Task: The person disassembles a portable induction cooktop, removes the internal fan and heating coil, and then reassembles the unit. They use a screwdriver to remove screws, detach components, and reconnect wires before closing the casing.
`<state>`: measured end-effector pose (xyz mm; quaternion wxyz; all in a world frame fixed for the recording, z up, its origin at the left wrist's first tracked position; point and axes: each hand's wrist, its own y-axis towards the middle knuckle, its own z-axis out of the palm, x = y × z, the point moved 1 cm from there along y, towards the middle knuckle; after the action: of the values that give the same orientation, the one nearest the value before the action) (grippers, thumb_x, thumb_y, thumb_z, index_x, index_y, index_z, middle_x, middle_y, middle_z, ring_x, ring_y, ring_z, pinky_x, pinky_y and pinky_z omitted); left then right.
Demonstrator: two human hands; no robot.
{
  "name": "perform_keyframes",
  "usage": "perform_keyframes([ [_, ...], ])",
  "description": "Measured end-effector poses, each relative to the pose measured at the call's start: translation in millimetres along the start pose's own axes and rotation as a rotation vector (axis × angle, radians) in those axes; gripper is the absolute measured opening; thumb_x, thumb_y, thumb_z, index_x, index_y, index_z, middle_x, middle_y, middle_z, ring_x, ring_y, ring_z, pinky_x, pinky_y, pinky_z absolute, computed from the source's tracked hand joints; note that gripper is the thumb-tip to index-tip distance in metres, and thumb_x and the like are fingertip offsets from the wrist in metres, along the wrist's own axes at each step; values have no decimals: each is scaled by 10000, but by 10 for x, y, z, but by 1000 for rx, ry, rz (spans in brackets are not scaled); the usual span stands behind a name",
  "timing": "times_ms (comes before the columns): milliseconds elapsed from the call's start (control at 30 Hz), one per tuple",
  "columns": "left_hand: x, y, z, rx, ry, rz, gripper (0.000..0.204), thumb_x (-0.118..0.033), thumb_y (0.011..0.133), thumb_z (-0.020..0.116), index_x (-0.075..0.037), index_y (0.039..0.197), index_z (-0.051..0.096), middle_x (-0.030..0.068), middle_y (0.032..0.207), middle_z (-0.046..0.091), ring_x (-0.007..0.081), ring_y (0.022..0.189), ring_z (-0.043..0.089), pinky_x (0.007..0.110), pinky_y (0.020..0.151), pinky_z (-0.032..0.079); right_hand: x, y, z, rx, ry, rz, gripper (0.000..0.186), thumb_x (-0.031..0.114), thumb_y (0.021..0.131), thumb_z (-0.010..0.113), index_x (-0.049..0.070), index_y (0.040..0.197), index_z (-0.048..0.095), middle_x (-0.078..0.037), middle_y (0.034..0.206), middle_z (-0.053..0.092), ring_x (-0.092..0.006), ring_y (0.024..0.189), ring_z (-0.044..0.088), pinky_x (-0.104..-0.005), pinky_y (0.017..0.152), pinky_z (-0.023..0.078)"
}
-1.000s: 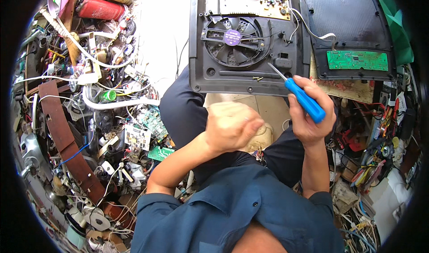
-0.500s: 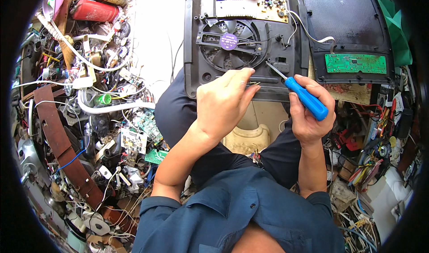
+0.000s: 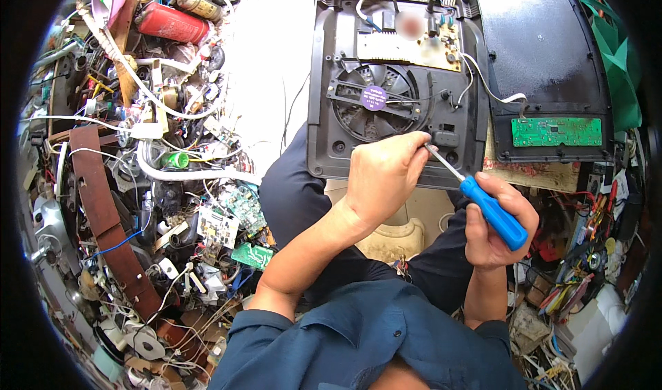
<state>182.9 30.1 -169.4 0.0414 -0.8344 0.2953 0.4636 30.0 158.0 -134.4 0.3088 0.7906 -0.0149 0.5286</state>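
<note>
My right hand (image 3: 502, 226) is closed round the blue handle of a screwdriver (image 3: 492, 212). Its metal shaft slants up and left to the fingertips of my left hand (image 3: 384, 180). Thumb and forefinger of that hand are pinched together at the screwdriver's tip; whatever is between them is too small to make out. Both hands are over the near edge of an opened black appliance housing (image 3: 324, 124). Inside it are a black fan (image 3: 352, 117) with a purple label and a tan circuit board (image 3: 449, 55) with a white heat sink (image 3: 386, 47).
To the right lies a black cover panel (image 3: 545, 52) bearing a green circuit board (image 3: 556, 132); a white cable (image 3: 493, 95) joins it to the housing. Heaped electronic scrap (image 3: 186, 204) fills the left side, with a red cylinder (image 3: 171, 22) on top. More tangled wires (image 3: 562, 280) lie at right.
My left hand has moved right to meet the screwdriver tip, its finger and thumb closing together. The whole view has shifted, so the housing appears lower and further right.
</note>
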Motion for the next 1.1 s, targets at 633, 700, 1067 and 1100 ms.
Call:
perform_keyframes([
  [633, -142, 837, -170, 134, -62, 417, 203, -64, 882, 685, -38, 1083, 667, 103, 857, 727, 293, 708, 727, 382, 577, 573, 122, 989, -237, -278, -159, -8, 785, -77, 886, 599, 26, 1557, 205, -288, 1025, 692, -242, 817, 680, -332, 745, 603],
  [700, -75, 855, -157, 141, -102, 407, 190, -75, 885, 693, -47, 1071, 675, 109, 849, 727, 298, 700, 726, 384, 569, 570, 101, 1067, -195, -248, -149, -4, 775, -72, 880, 608, 13, 1549, 227, -277, 1020, 694, -235, 810, 677, -320, 743, 600],
  [1067, 168, 834, -352, 135, -49, 269, 118, -125, 889, 747, -47, 966, 703, 118, 822, 735, 304, 693, 721, 379, 582, 562, 107, 1453, 181, 20, -168, -20, 834, -119, 796, 707, 23, 1524, 324, -185, 1049, 705, -174, 876, 677, -283, 825, 544],
  [1100, 193, 849, -381, 107, -50, 271, 118, -123, 885, 750, -50, 967, 706, 117, 834, 739, 305, 703, 723, 378, 592, 564, 98, 1493, 222, 39, -177, -46, 837, -119, 796, 717, 21, 1523, 327, -185, 1068, 697, -178, 885, 681, -281, 820, 548],
])
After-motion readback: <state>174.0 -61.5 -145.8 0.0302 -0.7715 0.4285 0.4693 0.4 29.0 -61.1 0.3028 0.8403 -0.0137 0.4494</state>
